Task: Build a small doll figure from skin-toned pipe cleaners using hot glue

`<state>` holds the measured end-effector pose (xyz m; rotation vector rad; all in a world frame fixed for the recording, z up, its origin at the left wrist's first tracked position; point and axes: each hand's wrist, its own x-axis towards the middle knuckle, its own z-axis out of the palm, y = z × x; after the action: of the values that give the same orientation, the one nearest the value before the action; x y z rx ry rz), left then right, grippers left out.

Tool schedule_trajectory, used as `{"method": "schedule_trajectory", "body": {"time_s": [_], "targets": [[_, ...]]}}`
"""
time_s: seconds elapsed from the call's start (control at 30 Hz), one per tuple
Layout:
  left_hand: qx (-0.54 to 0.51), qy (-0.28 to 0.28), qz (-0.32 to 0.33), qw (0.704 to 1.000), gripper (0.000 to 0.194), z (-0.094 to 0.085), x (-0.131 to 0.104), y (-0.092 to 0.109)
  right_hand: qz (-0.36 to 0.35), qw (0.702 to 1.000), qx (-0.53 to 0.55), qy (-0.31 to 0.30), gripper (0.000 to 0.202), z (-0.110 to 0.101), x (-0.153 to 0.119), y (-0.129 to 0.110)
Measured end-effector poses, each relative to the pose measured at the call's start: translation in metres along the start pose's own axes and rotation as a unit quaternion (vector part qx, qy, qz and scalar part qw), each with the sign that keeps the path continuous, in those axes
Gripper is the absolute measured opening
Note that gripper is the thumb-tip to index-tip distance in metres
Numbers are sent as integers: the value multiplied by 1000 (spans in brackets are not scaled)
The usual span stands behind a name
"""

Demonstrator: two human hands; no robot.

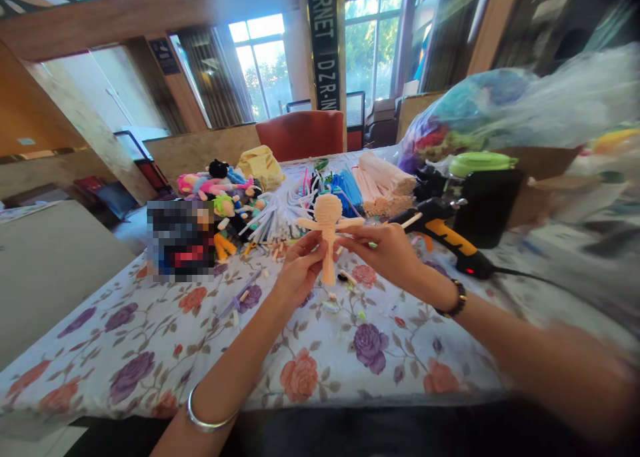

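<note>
A peach doll figure that looks made of fuzzy pipe cleaners, with a round coiled head, outstretched arms and a straight lower body, is held upright above the table. My left hand pinches its body from the left. From the other side, the closed fingers of my right hand grip it just under the arm; their tips are partly hidden. Beyond my right hand rests a black and orange glue gun, its red light lit and a pale stick at its near end.
Behind the doll lie bundles of white pipe cleaners, blue ones and peach ones. Finished-looking dolls pile up at left beside a blurred-out patch. Small scraps dot the floral tablecloth. Bulging plastic bags stand at right.
</note>
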<state>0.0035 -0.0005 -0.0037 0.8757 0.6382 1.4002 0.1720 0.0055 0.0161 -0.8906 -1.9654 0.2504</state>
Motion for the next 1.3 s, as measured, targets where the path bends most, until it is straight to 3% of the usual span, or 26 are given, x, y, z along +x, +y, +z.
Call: {"method": "schedule_trajectory", "body": {"time_s": [0.13,0.37,0.57,0.73,0.9,1.1,1.3], "targets": [[14,-11,5,1000,28,1,-1,0,53,995,77,-28,23,-2,2,-1],[21,16,40,999,21,7,-4,2,2,999,-15,38,35,-2,1,2],[35,28,62,997,15,9,-5,2,-14,998,-43,37,34,-1,-1,2],[96,35,87,991,21,8,-5,-1,-49,996,-70,31,36,1,-2,4],[65,29,52,996,20,7,-4,-1,-85,993,-77,32,36,1,-1,3],[-7,26,-21,999,14,5,-2,1,-80,996,-24,34,16,1,-1,-2],[-29,24,-40,999,15,4,-2,0,-88,996,12,30,12,2,0,-2]]}}
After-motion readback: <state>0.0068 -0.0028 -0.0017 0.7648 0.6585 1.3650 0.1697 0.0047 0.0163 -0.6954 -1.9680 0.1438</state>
